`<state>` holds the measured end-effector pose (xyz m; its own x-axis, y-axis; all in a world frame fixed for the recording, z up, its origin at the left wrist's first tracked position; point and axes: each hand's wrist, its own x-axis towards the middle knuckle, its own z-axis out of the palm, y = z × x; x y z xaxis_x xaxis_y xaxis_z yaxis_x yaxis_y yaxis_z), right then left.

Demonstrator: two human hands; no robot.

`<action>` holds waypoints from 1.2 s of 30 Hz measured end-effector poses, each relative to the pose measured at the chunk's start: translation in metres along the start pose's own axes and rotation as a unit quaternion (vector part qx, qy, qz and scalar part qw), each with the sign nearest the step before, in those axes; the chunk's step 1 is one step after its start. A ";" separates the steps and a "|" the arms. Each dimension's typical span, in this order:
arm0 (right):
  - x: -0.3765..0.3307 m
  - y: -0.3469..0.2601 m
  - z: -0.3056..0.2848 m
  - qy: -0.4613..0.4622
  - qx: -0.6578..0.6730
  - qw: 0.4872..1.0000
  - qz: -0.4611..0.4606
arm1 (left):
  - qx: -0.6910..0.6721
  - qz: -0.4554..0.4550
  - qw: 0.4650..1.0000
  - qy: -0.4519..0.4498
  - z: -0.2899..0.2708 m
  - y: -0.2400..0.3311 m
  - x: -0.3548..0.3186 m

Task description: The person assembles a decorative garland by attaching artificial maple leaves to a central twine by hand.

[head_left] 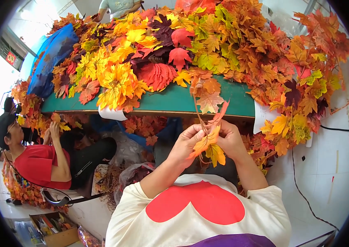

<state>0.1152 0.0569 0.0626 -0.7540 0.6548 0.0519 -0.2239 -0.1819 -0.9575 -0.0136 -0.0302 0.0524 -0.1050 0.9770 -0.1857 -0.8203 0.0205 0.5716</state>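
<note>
My left hand (pixel 186 144) and my right hand (pixel 228 138) meet in front of my chest, both pinching a sprig of artificial maple leaves (pixel 209 144) in orange and yellow. Its thin brown stem (pixel 198 111) rises from my fingers toward the table. More leaves on the same sprig (pixel 210 101) hang just before the green table edge (pixel 170 105). Fingers of both hands are closed around the leaf bases.
A green table is heaped with red, orange and yellow fake leaves (pixel 158 53). A blue bag (pixel 53 57) lies at its left. A seated person in a red top (pixel 38 160) handles leaves at left. Another person (pixel 119 7) stands across. A cable (pixel 306 193) runs over the white floor.
</note>
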 end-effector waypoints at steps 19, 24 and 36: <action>-0.002 0.007 0.000 0.000 0.070 0.996 0.048 | 0.055 0.028 0.998 0.034 0.005 -0.007 -0.005; 0.020 0.012 -0.004 0.015 0.003 1.000 -0.009 | 0.078 0.107 0.986 0.103 0.012 -0.009 -0.009; 0.137 -0.062 -0.175 0.411 -0.661 0.626 -0.051 | -0.056 -0.126 0.989 0.050 -0.008 0.000 -0.033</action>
<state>0.1337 0.2867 0.0796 -0.0837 0.8682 0.4892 0.8710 0.3023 -0.3873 -0.0146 -0.0645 0.0527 0.0598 0.9180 -0.3921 -0.8840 0.2312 0.4062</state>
